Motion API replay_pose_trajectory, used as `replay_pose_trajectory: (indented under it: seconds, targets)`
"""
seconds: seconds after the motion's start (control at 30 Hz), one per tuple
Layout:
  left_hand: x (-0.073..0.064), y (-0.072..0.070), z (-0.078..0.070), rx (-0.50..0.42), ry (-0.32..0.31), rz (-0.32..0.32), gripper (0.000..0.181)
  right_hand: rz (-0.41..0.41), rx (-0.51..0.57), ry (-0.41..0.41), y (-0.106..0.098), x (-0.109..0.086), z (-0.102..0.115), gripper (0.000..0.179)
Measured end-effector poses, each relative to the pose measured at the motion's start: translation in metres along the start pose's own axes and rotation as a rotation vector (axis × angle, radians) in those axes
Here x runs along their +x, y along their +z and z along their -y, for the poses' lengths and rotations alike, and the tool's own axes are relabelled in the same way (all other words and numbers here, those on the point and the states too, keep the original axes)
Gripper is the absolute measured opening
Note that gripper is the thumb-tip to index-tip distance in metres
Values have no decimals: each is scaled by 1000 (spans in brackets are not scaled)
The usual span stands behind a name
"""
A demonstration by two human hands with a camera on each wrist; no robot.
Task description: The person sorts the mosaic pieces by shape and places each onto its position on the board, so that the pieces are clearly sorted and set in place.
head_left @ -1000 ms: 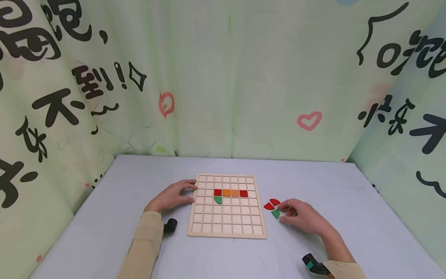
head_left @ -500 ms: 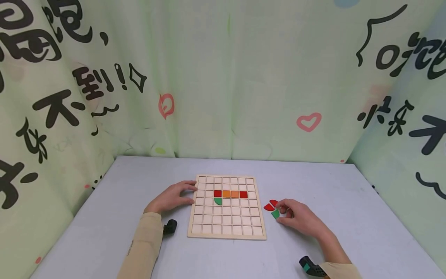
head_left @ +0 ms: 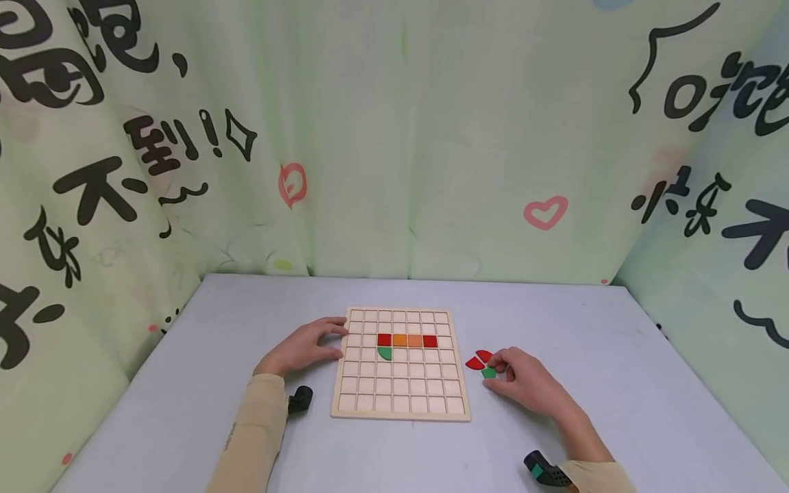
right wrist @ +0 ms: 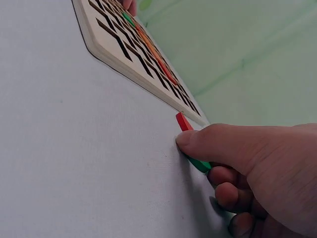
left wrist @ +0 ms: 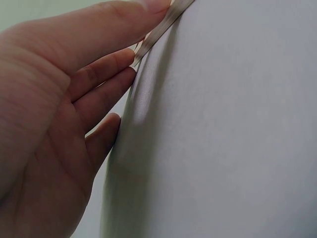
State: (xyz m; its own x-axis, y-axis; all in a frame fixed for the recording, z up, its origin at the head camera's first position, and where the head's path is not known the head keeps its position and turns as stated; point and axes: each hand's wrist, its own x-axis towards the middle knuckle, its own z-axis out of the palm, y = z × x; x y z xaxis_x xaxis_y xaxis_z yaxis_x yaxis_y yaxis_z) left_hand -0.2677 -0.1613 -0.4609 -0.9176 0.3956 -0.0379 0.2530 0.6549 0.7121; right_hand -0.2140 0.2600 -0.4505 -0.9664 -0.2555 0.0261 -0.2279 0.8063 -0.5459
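A wooden grid board (head_left: 401, 405) lies on the table with a red, two orange and another red square in one row. Under the left red square sits a green quarter-circle piece (head_left: 385, 352). My left hand (head_left: 303, 346) touches the board's left edge with extended fingers. Right of the board, my right hand (head_left: 527, 382) pinches a second green quarter-circle piece (head_left: 489, 373) between thumb and fingers. In the right wrist view the thumb covers part of this green piece (right wrist: 200, 165). Two red quarter-circle pieces (head_left: 474, 363) lie close by the fingertips.
The white table (head_left: 394, 459) carries the board near its middle. A pale green curtain (head_left: 468, 137) with dark lettering hangs behind and at both sides. Black wrist cameras (head_left: 300, 399) sit on the wrists.
My right hand has moved slightly left, its thumb and fingers closing in on the green quarter-circle piece, which is now partly covered. The left hand stays at the board's edge.
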Motion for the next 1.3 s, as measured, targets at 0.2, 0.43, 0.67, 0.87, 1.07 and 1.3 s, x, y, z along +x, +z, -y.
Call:
replay_pose_trajectory:
  seconds: [0.2, 0.43, 0.67, 0.87, 1.07, 1.3]
  targets:
    - [0, 0, 1, -1, -3, -3, 44, -46, -19, -13, 0, 1, -1, 22]
    - [0, -1, -1, 1, -14, 0, 44, -100, -31, 8, 1, 2, -5, 26]
    - [0, -2, -1, -2, -7, 1, 44, -120, -70, 38, 2, 4, -8, 28]
    - [1, -1, 0, -3, -4, 4, 43, -115, -74, 51, -1, 1, -8, 24]
    - [1, -1, 0, 0, 3, 5, 43, -144, -71, 52, -2, 0, -8, 23]
    - [0, -1, 0, -5, 11, 4, 43, -264, -137, 25, -2, -1, -9, 16]
